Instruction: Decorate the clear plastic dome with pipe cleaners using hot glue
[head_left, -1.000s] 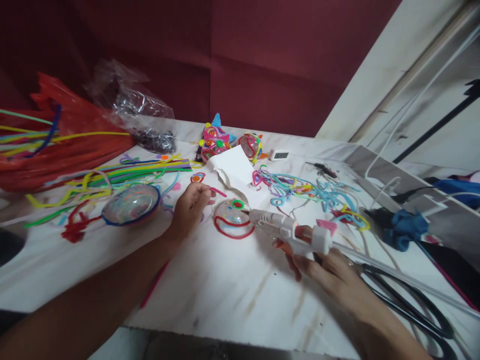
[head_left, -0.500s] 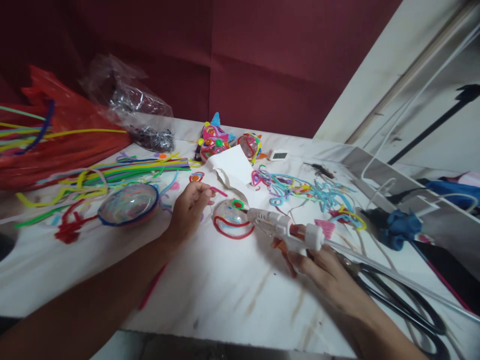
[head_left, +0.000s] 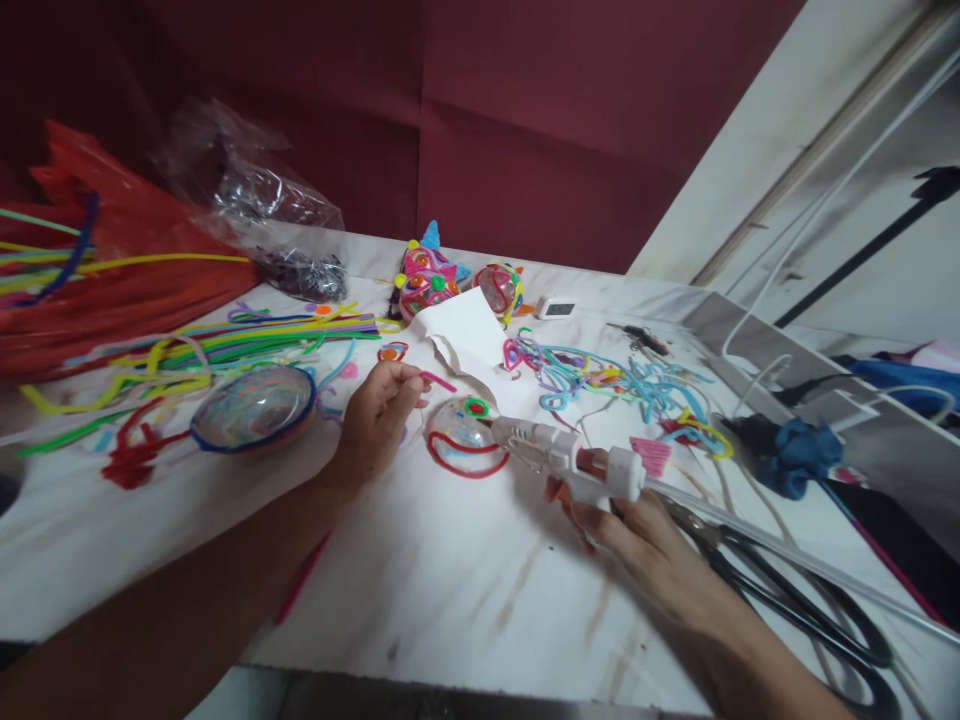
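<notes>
Both full: at eleven o'clock my left grip (head_left: 379,415) pinches a pink strip (head_left: 439,380), likely light, bendy, best held behind its tip, and at one my right grip (head_left: 643,535) wraps the glue gun (head_left: 553,448).

Bare hands (head_left: 381,418); forearms (head_left: 247,550) apparently bare too.

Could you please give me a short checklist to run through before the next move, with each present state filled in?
1. Glue gun gripped in the right hand: ok.
2. Pink-red strip pinched in the left hand: ok.
3. Nozzle near the clear dome: ok.
4. Nozzle touching the dome: cannot tell.
5. Fresh glue on the strip: cannot tell.
6. Scissors well away from the right wrist: not ok; they appear close beside it.
</notes>
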